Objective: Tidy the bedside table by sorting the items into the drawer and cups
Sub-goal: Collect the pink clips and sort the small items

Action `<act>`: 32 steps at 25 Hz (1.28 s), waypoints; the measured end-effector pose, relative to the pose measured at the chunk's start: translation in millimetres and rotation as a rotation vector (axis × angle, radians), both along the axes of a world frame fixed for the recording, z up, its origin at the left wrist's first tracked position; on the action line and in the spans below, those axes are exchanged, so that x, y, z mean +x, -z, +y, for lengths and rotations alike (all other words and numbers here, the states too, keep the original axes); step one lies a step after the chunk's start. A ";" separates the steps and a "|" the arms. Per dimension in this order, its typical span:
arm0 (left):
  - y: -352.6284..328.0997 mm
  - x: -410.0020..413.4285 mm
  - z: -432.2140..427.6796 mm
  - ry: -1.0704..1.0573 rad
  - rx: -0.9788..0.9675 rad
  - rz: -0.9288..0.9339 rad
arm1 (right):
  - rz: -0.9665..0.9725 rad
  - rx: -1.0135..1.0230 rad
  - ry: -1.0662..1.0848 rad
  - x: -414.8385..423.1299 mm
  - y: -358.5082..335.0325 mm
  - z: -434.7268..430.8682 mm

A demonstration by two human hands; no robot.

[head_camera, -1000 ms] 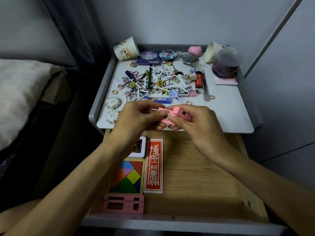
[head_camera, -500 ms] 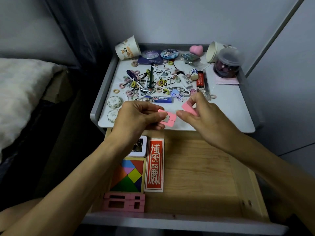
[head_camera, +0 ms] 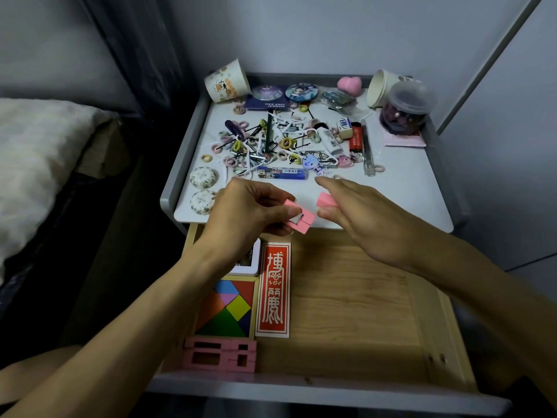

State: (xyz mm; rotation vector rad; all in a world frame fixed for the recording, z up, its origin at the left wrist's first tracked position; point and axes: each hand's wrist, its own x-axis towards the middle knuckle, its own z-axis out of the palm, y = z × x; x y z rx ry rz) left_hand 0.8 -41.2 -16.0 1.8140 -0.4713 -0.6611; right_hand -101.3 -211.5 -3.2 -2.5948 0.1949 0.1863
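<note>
Above the front edge of the white bedside table (head_camera: 407, 188), my left hand (head_camera: 250, 215) pinches a pink C-shaped puzzle piece (head_camera: 301, 220). Just to its right, my right hand (head_camera: 367, 218) pinches a smaller pink block (head_camera: 327, 201) between thumb and fingers. The two pink pieces are apart. Below them the wooden drawer (head_camera: 355, 303) stands open. It holds a coloured tangram (head_camera: 229, 309), a red card box (head_camera: 275, 289), a white tin (head_camera: 250, 260) and stacked pink puzzle pieces (head_camera: 220, 356). One paper cup (head_camera: 227, 81) lies tipped at the back left, another cup (head_camera: 381, 87) at the back right.
The tabletop holds a heap of small hair ties, hairpins and paper strips (head_camera: 271, 140), a blue lighter (head_camera: 281, 173), a red lighter (head_camera: 355, 137), two round tins (head_camera: 202, 188), badges, a pink heart (head_camera: 349, 83) and a lidded plastic jar (head_camera: 407, 111). A bed lies left.
The pink pieces were joined between both hands a second ago. My right hand has pulled the small block off to the right, while my left hand keeps the C-shaped piece.
</note>
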 end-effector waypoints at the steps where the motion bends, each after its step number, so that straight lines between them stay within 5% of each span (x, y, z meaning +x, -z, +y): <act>1: -0.2 -0.1 -0.1 0.001 0.003 0.001 | -0.051 0.020 0.004 0.0 0.2 1.8; 6: -0.4 -1.6 -0.9 0.005 -0.004 0.042 | -0.381 0.250 0.230 3.5 7.8 2.1; 11: -1.2 -2.8 -1.3 -0.003 -0.064 0.125 | -0.337 0.455 0.265 5.4 12.1 7.4; 32: -4.2 0.2 5.0 -0.091 -0.127 0.346 | -0.482 0.007 0.026 1.2 20.1 21.0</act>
